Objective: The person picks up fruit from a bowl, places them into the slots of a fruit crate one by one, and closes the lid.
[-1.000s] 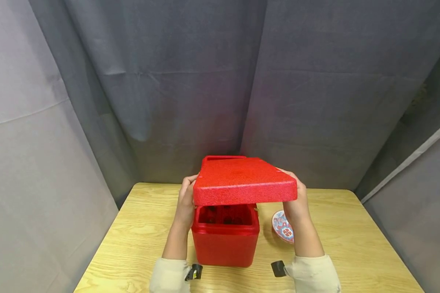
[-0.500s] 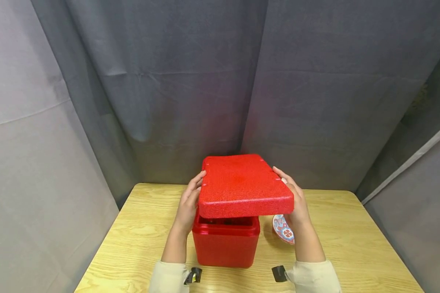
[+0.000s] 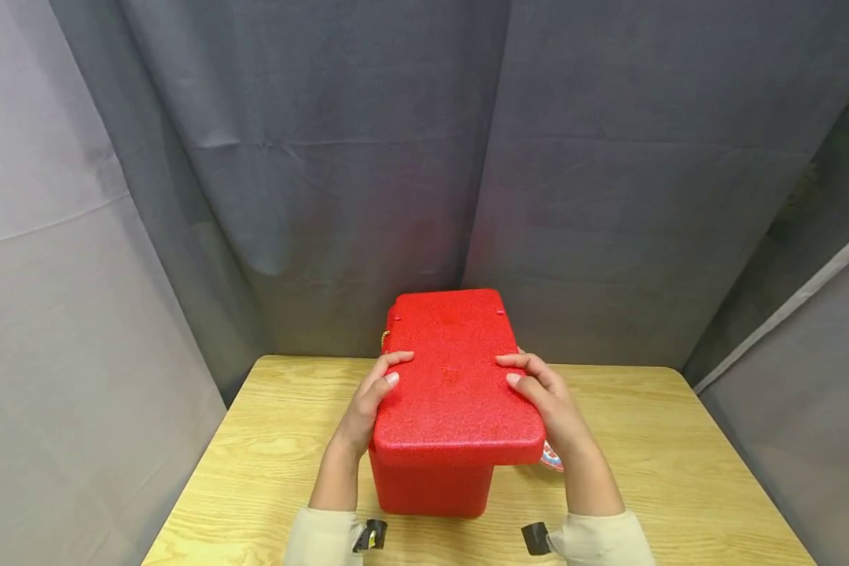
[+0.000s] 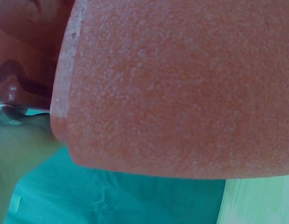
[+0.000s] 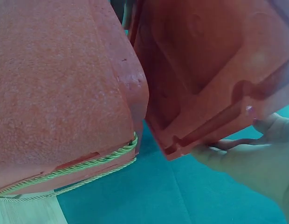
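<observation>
A red lid (image 3: 453, 393), slightly askew, lies over the top of the red box (image 3: 431, 491) in the head view. My left hand (image 3: 361, 409) grips the lid's left side, thumb on top. On the opposite side my right hand (image 3: 555, 405) holds it, thumb and a finger over the upper face. From the right wrist, the lid's recessed underside (image 5: 205, 60) is tilted apart from the box rim, and a gold rope handle (image 5: 98, 161) runs along the box wall (image 5: 56, 84). The box's textured wall (image 4: 182, 93) fills much of the left wrist view. The box's inside is hidden.
A patterned plate (image 3: 552, 457) shows only partly between the lid and my right forearm. The wooden table (image 3: 255, 472) carries everything. Grey curtains (image 3: 361, 157) hang behind it and at both sides.
The lid has come down and levelled over the box, covering the opening that showed before. Both hands moved with it, and their thumbs now lie on its top. More of the plate is hidden.
</observation>
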`<state>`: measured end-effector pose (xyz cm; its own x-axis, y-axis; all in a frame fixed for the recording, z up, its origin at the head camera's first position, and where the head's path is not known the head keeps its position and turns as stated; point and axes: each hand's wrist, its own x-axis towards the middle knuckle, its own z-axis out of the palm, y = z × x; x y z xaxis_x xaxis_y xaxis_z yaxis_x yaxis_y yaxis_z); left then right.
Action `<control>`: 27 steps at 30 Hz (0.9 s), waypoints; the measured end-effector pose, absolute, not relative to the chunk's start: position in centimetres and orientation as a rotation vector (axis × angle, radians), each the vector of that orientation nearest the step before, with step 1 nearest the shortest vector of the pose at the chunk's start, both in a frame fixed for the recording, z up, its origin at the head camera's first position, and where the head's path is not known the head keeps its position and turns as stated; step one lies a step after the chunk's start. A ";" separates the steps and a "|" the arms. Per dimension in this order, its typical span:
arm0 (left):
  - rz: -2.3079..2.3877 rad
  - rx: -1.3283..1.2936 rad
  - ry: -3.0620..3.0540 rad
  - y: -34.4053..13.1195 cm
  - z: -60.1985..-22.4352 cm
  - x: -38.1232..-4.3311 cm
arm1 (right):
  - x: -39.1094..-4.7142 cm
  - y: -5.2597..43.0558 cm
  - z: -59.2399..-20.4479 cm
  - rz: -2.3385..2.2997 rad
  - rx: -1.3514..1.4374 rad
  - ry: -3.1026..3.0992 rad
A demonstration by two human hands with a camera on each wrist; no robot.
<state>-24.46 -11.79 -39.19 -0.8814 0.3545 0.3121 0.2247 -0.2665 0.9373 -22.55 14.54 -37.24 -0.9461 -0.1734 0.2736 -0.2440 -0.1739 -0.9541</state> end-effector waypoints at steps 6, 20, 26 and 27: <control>2.231 0.775 1.970 -12.1 -39.6 -24.8 | -22.7 14.8 -37.6 2.234 0.578 -2.169; 2.059 0.812 2.274 -13.9 -40.7 -27.0 | -24.3 13.5 -39.1 1.939 0.621 -2.444; 2.086 0.862 2.275 -14.3 -41.9 -28.2 | -25.6 13.0 -40.8 1.896 0.591 -2.405; 2.086 0.867 2.274 -14.4 -42.0 -28.4 | -25.7 12.8 -41.0 1.907 0.586 -2.392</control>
